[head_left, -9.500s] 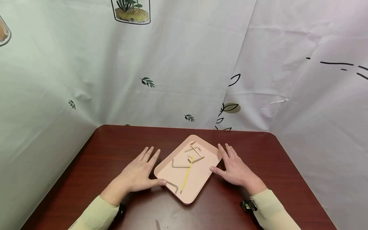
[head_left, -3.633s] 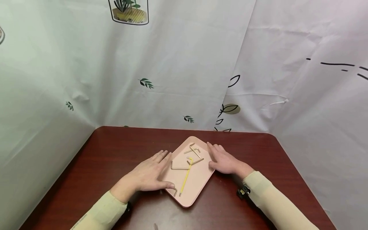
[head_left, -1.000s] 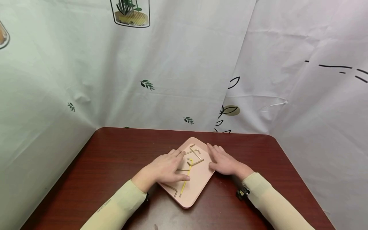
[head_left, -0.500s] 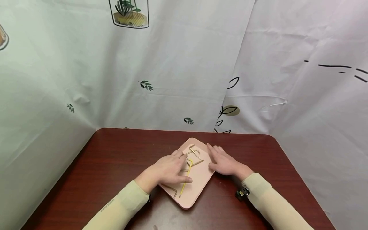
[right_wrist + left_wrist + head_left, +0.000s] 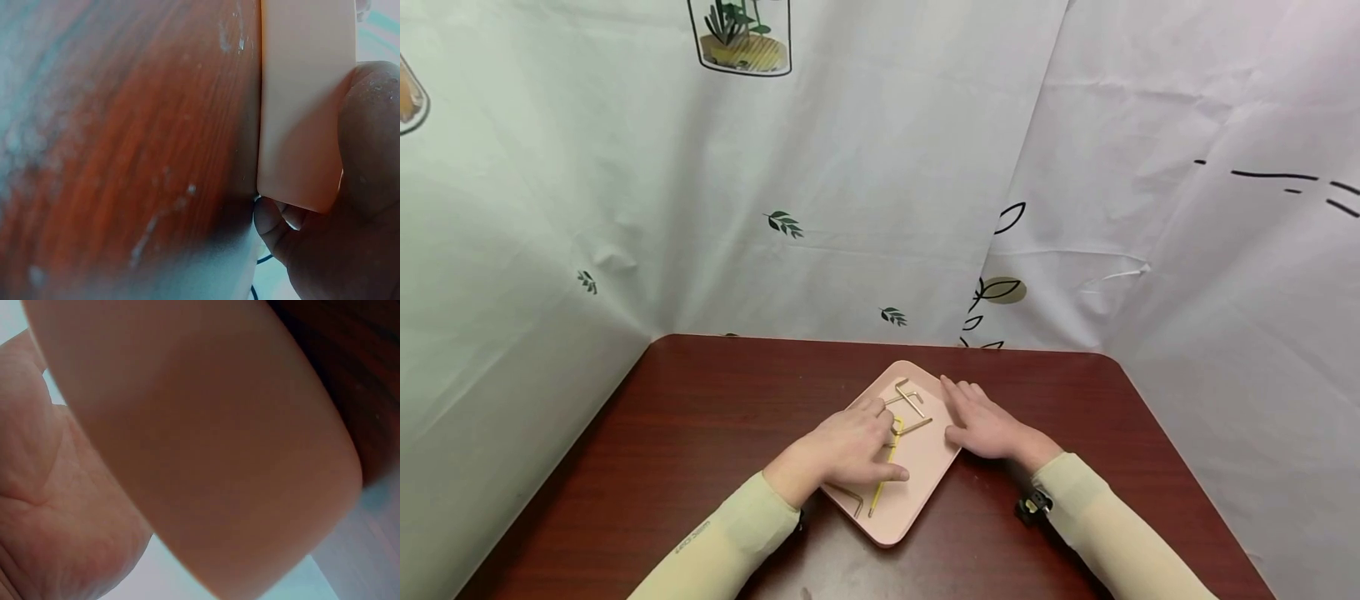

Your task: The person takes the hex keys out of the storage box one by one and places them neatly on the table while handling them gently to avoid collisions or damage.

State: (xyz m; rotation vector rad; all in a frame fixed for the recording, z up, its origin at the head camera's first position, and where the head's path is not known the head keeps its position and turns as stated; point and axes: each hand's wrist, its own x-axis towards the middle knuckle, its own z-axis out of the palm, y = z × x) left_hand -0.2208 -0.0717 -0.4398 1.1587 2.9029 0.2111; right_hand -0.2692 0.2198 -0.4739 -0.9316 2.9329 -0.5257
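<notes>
A pink tray point(image 5: 917, 479) lies slantwise on the table, holding several gold-coloured L-shaped hex keys point(image 5: 912, 428) and one yellow hex key point(image 5: 877, 496). My left hand point(image 5: 846, 446) is over the tray's left part, thumb stretched out and fingers bent downward near the yellow key's short end. Its fingertips are hidden, and it covers part of the keys. My right hand point(image 5: 988, 425) grips the right side of the tray, thumb over the rim and fingers along the outside. In the left wrist view the tray's wall point(image 5: 231, 456) blocks most of the hand's work.
The dark red-brown table point(image 5: 715, 408) surrounds the tray. White patterned cloth point(image 5: 865, 167) hangs behind it and at both sides. A black wrist device point(image 5: 1033, 505) sits at my right sleeve.
My left hand has left the tray's left rim and moved right over the hex keys, its fingers bending more. My right hand, earlier spread at the rim, now stays on it. The keys look unmoved.
</notes>
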